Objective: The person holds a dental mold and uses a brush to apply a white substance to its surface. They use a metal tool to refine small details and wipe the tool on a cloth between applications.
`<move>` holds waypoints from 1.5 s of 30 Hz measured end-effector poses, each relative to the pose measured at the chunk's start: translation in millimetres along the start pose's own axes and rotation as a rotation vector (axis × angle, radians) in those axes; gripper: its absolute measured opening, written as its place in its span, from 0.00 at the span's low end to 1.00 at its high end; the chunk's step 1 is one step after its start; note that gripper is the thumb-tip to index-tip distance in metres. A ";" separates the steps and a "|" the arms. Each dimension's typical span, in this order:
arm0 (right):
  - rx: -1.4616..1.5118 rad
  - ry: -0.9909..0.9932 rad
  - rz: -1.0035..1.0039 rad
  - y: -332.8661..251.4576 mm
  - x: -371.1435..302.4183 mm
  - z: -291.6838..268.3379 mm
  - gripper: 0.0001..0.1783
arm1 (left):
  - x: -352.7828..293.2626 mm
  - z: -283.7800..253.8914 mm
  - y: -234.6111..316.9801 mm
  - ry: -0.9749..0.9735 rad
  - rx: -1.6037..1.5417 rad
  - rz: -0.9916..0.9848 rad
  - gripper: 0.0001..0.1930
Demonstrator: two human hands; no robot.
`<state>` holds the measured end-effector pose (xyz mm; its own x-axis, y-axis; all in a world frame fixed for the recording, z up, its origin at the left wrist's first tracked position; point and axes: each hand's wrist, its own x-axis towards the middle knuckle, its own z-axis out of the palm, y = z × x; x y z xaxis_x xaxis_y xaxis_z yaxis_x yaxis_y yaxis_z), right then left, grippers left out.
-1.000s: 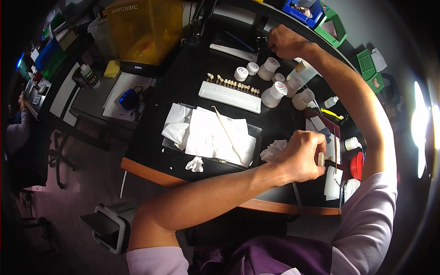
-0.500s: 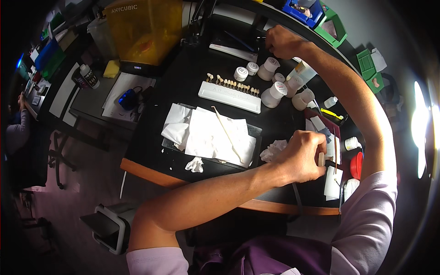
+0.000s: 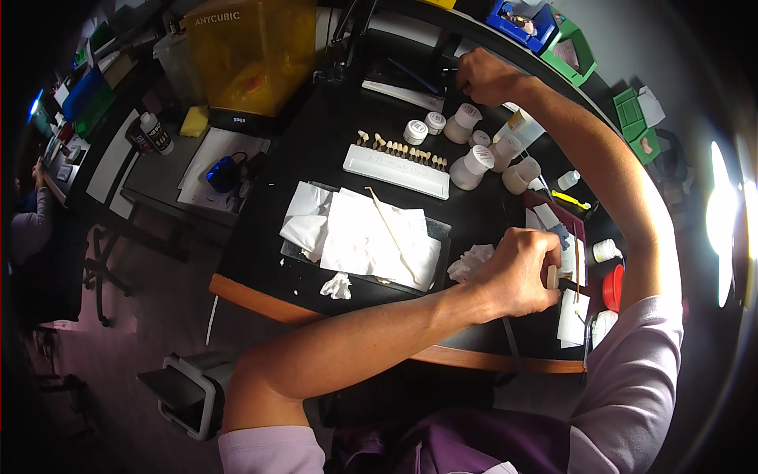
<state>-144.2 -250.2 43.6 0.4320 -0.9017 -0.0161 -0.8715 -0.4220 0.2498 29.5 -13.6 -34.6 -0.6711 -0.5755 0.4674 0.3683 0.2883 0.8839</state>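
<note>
My left hand (image 3: pixel 521 268) is closed on a small pale beige piece (image 3: pixel 553 276), held between thumb and fingers above the right end of the black table. Just past it lie a dark red tray (image 3: pixel 570 212) and folded white paper (image 3: pixel 573 316). My right hand (image 3: pixel 485 77) reaches to the far side of the table, beyond the lidded jars (image 3: pixel 474 166). Its fingers are curled closed near a dark fitting; what they grip is too small to make out. Left of my left hand sits a crumpled tissue (image 3: pixel 472 263).
A white tooth shade guide (image 3: pixel 395 170) lies mid-table. Nearer, white papers (image 3: pixel 371 237) with a thin stick (image 3: pixel 391 233) cover a black tray. A red lid (image 3: pixel 613 287) and a small white bottle (image 3: pixel 606 250) stand at the right. An amber-covered machine (image 3: pixel 249 59) is at back left.
The whole view has shifted very slightly. Both hands keep the same places and grips.
</note>
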 end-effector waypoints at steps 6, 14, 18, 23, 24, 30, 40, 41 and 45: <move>0.009 0.020 -0.038 -2.6 -4.0 -6.5 0.11 | 0.4 0.0 -1.1 0.008 -0.004 0.014 0.12; -0.013 0.062 -0.075 -9.5 -9.2 -19.7 0.12 | -3.1 -0.9 0.0 0.028 -0.001 0.027 0.11; -0.100 0.078 -0.042 -18.3 -32.3 -43.2 0.11 | 1.1 9.1 -5.0 0.040 -0.002 0.024 0.10; 0.009 0.307 0.063 -78.4 -58.5 -93.7 0.09 | 1.4 -8.0 -2.6 0.044 0.005 -0.074 0.14; 0.043 0.316 0.122 -96.3 -76.1 -108.1 0.13 | 2.5 -11.4 -2.0 0.039 0.031 -0.095 0.15; 0.169 0.548 0.084 -146.5 -195.2 -119.7 0.11 | 13.8 -6.9 0.2 0.115 0.114 -0.007 0.15; 0.765 0.673 0.179 -197.2 -309.3 -91.0 0.13 | 13.4 -10.7 6.5 0.264 0.090 0.086 0.13; 0.892 0.730 0.157 -196.9 -314.9 -78.2 0.14 | 13.3 -10.5 7.0 0.269 0.057 0.103 0.13; 1.299 0.876 0.130 -198.3 -319.3 -58.0 0.20 | 13.9 -9.2 7.3 0.313 0.073 0.110 0.15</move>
<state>-95.9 126.8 55.3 -0.0654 -0.7986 0.5983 -0.3084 -0.5540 -0.7733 28.7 -26.5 -21.8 -0.3952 -0.7418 0.5418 0.3733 0.4093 0.8326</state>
